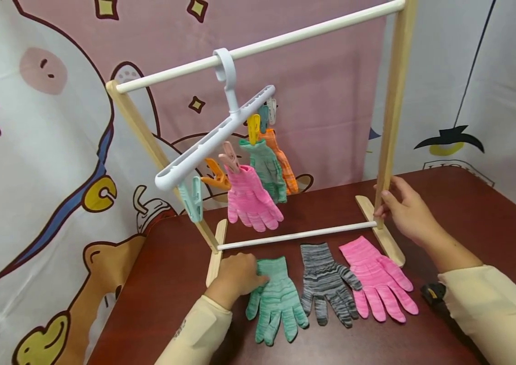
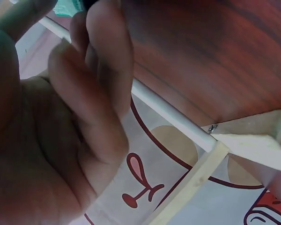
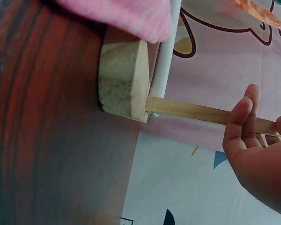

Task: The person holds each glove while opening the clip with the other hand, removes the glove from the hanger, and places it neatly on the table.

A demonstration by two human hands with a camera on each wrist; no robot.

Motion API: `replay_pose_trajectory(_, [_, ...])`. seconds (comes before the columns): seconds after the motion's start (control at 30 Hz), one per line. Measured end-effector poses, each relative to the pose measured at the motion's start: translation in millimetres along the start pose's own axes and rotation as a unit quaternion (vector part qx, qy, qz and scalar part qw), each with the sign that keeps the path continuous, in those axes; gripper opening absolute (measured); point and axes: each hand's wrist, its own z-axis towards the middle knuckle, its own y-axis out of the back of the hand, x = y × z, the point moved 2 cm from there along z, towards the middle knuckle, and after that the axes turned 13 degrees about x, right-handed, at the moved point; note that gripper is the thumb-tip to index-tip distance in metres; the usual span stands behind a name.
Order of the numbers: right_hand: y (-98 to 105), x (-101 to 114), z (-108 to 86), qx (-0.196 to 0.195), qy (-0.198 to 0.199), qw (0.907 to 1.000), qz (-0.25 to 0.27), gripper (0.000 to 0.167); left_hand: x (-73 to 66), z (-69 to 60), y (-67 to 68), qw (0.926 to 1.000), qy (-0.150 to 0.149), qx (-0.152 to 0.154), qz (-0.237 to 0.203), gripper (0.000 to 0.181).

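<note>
My right hand (image 1: 406, 215) grips the right wooden post (image 3: 192, 110) of a small drying rack low down, with the thumb on the near side. My left hand (image 1: 238, 274) is at the upper left edge of a green glove (image 1: 278, 299), near the rack's left foot (image 1: 214, 266). Its fingers (image 2: 107, 61) are loosely curled, and I see nothing held in them. Right of the green glove lie a grey striped glove (image 1: 323, 279) and a pink glove (image 1: 381, 279), flat on the table with fingers towards me.
A white hanger (image 1: 214, 144) hooks over the rack's top bar (image 1: 294, 38). From its clips hang a pink glove (image 1: 253, 197), a green glove (image 1: 267, 170) and an orange glove (image 1: 280, 157). A mint clip (image 1: 191, 200) hangs at its near end. A printed curtain (image 1: 321, 101) stands behind.
</note>
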Motion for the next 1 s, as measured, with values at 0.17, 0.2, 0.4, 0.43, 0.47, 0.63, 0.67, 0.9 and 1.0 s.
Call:
replay_pose_trajectory(0.17, [0,0,-0.5,0.001,0.005,1.0000,0.002,0.038,0.8,-3.0,1.7,0.9965,-0.024,-0.064,-0.048,0.040])
replay_pose_trajectory(0.2, [0,0,-0.1,0.001,0.002,1.0000,0.004,0.038,1.5,-4.3,2.9,0.9935,-0.033,-0.086,-0.066,0.036])
replay_pose_trajectory(0.4, [-1,1,3.1,0.009,0.002,1.0000,0.001,0.038,9.9,-17.8,18.8,0.9576,-0.052,-0.207,-0.194,0.019])
replay_pose_trajectory(0.43, [-2,1,3.3,0.010,0.006,0.9999,0.000,0.038,12.1,-20.1,22.0,0.9497,-0.051,-0.222,-0.215,0.018])
replay_pose_trajectory(0.47, [-2,1,3.3,0.010,0.006,0.9999,0.000,0.038,14.4,-22.1,25.1,0.9414,-0.051,-0.236,-0.236,0.016])
replay_pose_trajectory(0.63, [0,1,1.9,0.007,0.008,0.9999,-0.001,0.036,22.8,-29.2,39.9,0.8978,-0.059,-0.307,-0.310,0.014])
replay_pose_trajectory(0.67, [0,1,1.7,0.007,0.007,0.9999,-0.002,0.037,23.6,-30.7,42.8,0.8875,-0.060,-0.323,-0.323,0.013])
replay_pose_trajectory(0.9, [2,1,0.7,0.011,0.004,0.9999,-0.004,0.038,15.9,-36.2,60.9,0.8324,-0.068,-0.429,-0.344,0.033])
replay_pose_trajectory(1.0, [2,2,-0.8,0.010,0.003,0.9999,-0.007,0.037,6.5,-36.1,67.6,0.8176,-0.091,-0.452,-0.345,0.049])
